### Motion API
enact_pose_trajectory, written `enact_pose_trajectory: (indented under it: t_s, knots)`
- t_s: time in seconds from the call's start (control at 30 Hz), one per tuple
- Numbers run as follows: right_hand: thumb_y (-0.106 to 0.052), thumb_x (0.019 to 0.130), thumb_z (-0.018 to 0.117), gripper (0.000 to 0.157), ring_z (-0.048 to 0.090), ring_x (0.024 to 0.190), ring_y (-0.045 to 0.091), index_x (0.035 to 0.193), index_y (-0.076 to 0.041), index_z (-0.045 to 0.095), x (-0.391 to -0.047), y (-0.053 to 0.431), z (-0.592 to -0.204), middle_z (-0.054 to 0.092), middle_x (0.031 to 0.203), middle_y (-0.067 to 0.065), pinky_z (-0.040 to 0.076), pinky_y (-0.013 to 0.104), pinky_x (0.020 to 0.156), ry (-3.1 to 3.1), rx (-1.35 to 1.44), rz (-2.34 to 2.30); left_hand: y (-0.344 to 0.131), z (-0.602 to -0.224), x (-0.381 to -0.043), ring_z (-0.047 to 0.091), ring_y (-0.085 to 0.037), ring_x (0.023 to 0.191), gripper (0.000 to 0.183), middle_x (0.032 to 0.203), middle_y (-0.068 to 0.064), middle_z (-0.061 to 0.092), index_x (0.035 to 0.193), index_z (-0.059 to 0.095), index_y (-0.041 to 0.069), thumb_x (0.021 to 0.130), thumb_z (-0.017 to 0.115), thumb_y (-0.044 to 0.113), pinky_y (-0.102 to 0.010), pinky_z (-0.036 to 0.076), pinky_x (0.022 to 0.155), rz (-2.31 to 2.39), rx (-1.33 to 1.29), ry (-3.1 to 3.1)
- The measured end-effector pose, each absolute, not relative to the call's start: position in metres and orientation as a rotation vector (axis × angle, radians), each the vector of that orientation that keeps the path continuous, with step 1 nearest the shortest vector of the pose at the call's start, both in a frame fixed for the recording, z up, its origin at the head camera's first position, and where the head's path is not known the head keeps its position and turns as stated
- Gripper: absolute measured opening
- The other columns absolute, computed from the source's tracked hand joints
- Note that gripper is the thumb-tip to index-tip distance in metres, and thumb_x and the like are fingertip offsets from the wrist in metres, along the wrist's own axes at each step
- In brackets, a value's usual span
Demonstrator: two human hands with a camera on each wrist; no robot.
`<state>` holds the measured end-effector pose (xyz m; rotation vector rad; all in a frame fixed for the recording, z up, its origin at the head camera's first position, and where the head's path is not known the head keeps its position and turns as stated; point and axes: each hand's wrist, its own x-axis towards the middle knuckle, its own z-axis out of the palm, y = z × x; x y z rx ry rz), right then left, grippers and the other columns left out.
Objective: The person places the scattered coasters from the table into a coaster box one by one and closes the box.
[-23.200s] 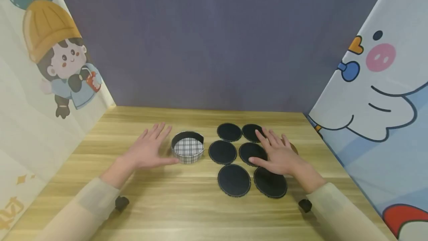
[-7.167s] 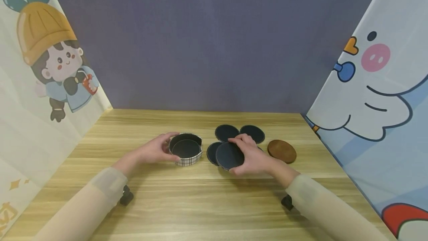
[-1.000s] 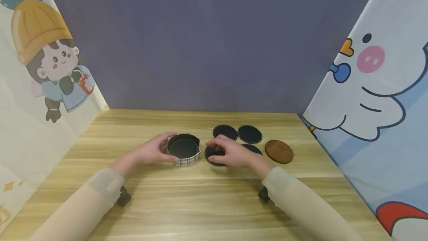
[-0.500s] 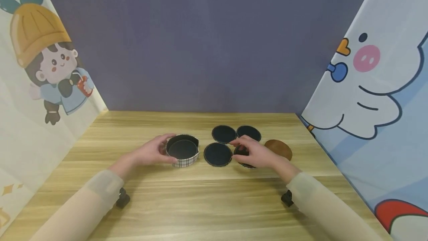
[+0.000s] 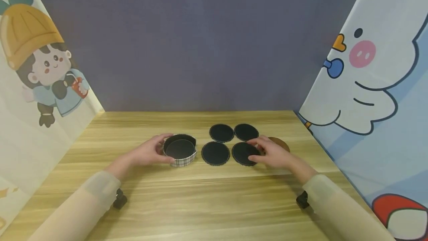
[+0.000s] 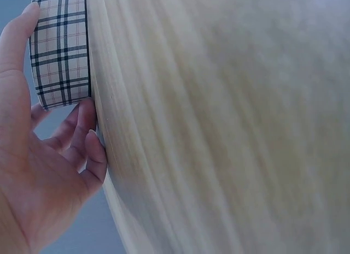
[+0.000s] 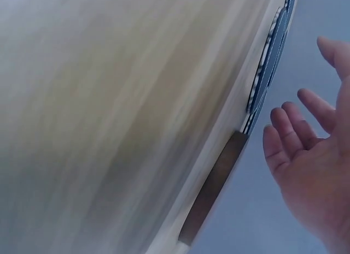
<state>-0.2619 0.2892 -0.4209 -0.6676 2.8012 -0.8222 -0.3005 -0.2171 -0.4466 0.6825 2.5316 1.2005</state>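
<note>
Round holder kept in left hand, right hand held free over the discs

The plaid round holder (image 5: 182,161) is placed upright on the counter (image 5: 200,200), to the left of the loose discs. Its wall is gripped from the left side by the left hand (image 5: 148,151): the thumb is put on the near part, the fingers are bent around the far part. By this grip the holder is probably kept from sliding. Inside it, a black disc (image 5: 180,148) seems to be laid flat.

On the right, four black discs are arranged in two rows: the far left disc (image 5: 221,132), the far right disc (image 5: 246,132), the near left disc (image 5: 215,153) and the near right disc (image 5: 241,154). They are laid flat and just beside one another, perhaps so that each edge can be reached easily.

Nothing is held by the right hand (image 5: 274,155). Its fingers are loosely bent, with a wide space left before the thumb, above the near right disc's edge. The brown disc (image 5: 280,143) is partly hidden by it.
</note>
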Motion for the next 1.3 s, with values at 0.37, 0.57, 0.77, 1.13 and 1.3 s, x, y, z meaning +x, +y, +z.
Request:
enact_pose_trajectory:
  t_s: [0.37, 0.57, 0.77, 1.13, 1.3]
  knots:
    - [-0.050, 0.103, 0.076, 0.068, 0.052, 0.139, 0.043, 0.160, -0.016, 0.057, -0.265, 0.289, -0.425, 0.053, 0.156, 0.020, 0.053, 0.058, 0.109, 2.811, -0.711, -0.638, -0.216, -0.443, -0.298, 0.073, -0.036, 0.120, 0.110, 0.143, -0.031, 0.059, 0.172, 0.029, 0.008, 0.087, 0.096, 0.030, -0.054, 0.062, 0.108, 1.209, 0.686, 2.510]
    - [-0.046, 0.105, 0.075, 0.063, 0.035, 0.157, 0.052, 0.160, -0.019, 0.059, -0.268, 0.286, -0.430, 0.048, 0.165, 0.021, 0.041, 0.072, 0.122, 2.800, -0.724, -0.576, -0.215, -0.443, -0.297, 0.072, -0.038, 0.123, 0.110, 0.145, -0.031, 0.061, 0.172, 0.028, 0.007, 0.087, 0.095, 0.031, -0.058, 0.059, 0.111, 1.223, 0.695, 2.495]
    - [-0.045, 0.104, 0.076, 0.060, 0.033, 0.157, 0.053, 0.157, -0.020, 0.062, -0.270, 0.283, -0.432, 0.046, 0.167, 0.023, 0.038, 0.074, 0.123, 2.800, -0.737, -0.544, -0.215, -0.442, -0.298, 0.072, -0.040, 0.122, 0.111, 0.147, -0.032, 0.060, 0.172, 0.028, 0.006, 0.087, 0.096, 0.030, -0.059, 0.059, 0.111, 1.227, 0.700, 2.498]
    - [-0.045, 0.105, 0.074, 0.056, 0.034, 0.157, 0.056, 0.155, -0.021, 0.064, -0.263, 0.280, -0.433, 0.047, 0.168, 0.021, 0.031, 0.080, 0.125, 2.851, -0.752, -0.481, -0.216, -0.444, -0.301, 0.071, -0.047, 0.126, 0.112, 0.151, -0.035, 0.055, 0.171, 0.028, 0.002, 0.087, 0.096, 0.029, -0.056, 0.061, 0.110, 1.237, 0.704, 2.491]
    - [-0.044, 0.104, 0.075, 0.055, 0.039, 0.153, 0.054, 0.154, -0.021, 0.066, -0.254, 0.279, -0.431, 0.048, 0.166, 0.022, 0.034, 0.079, 0.122, 2.852, -0.794, -0.480, -0.215, -0.443, -0.299, 0.071, -0.047, 0.126, 0.112, 0.150, -0.035, 0.057, 0.171, 0.028, 0.003, 0.087, 0.096, 0.029, -0.056, 0.061, 0.109, 1.245, 0.697, 2.476]
